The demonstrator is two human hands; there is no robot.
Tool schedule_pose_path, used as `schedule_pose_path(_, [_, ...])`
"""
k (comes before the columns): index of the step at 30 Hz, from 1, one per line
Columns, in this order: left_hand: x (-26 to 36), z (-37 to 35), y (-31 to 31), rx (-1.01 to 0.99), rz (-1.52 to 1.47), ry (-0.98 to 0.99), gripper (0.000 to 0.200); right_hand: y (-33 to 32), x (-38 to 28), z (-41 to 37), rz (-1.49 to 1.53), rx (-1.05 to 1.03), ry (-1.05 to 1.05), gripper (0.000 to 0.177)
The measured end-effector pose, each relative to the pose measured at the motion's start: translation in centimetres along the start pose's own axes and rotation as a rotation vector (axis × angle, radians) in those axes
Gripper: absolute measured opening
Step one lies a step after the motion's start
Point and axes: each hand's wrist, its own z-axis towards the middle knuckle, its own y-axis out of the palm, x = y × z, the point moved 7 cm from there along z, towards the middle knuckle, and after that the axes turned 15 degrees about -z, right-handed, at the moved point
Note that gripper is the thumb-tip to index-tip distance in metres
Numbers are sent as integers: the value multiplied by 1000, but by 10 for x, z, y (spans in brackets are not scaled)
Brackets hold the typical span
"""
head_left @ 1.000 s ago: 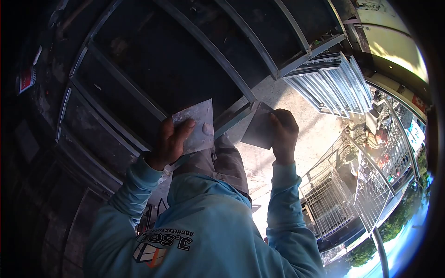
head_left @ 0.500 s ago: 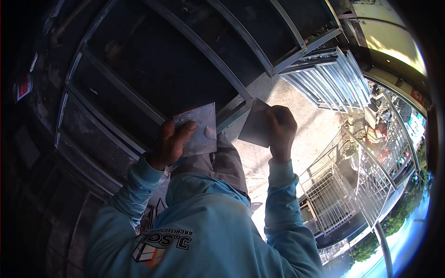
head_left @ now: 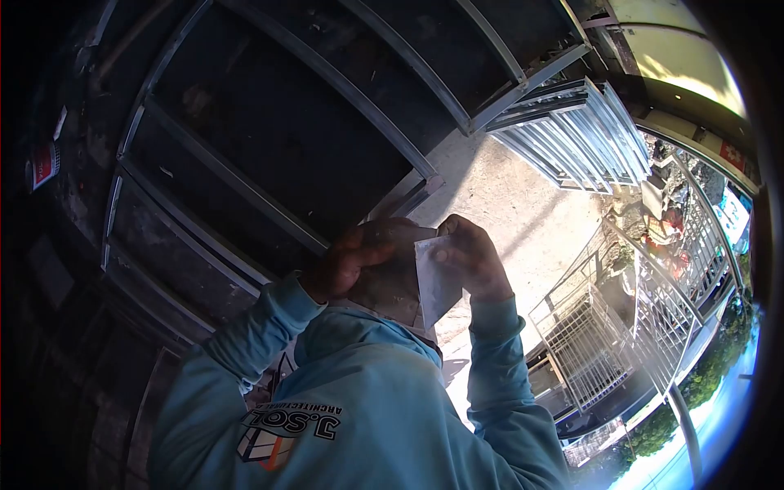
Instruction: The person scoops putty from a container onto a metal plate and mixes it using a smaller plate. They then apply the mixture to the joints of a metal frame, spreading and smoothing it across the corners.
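Two thin, flat square plates are held in front of my body, close together. My left hand (head_left: 343, 265) grips the darker plate (head_left: 388, 278) by its left side, with the thumb across its face. The lighter grey plate (head_left: 438, 287) is pinched in my right hand (head_left: 476, 260), thumb on the near face and fingers at the top edge. The lighter plate's left edge overlaps the right side of the darker one; whether they touch, I cannot tell.
A large metal frame (head_left: 351, 88) with several bars over dark panels spans the upper left. Several stacked silvery frames (head_left: 576, 135) stand on the sunlit concrete floor (head_left: 535, 208) at upper right. White metal railings (head_left: 592, 347) are at the right.
Both hands have come together, and the plates, apart before, now overlap. Each plate has turned: the left one looks darker and the right one lighter.
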Motion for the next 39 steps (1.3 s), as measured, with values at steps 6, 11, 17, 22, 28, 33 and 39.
schedule_pose_path(6, [13,-2,-7,84,-254,25,37,-40,-13,-21,-671,201,-82,15])
schedule_pose_path(11, [33,6,-10,224,-237,75,39,-8,-106,-59,-1047,801,-585,19])
schedule_pose_path(17, [6,16,33,-118,-989,-176,39,38,-120,-60,-1074,613,-906,29])
schedule_pose_path(22, [37,13,25,159,-196,275,40,-8,-109,-65,-1066,597,-652,32])
schedule_pose_path(28, [47,15,55,204,373,611,41,-6,-147,-81,-1292,425,-805,26])
schedule_pose_path(33, [30,20,91,280,515,648,38,-38,-138,-72,-1298,336,-851,36])
schedule_pose_path(39, [1,18,113,179,685,554,38,-94,-142,-25,-922,349,-771,18])
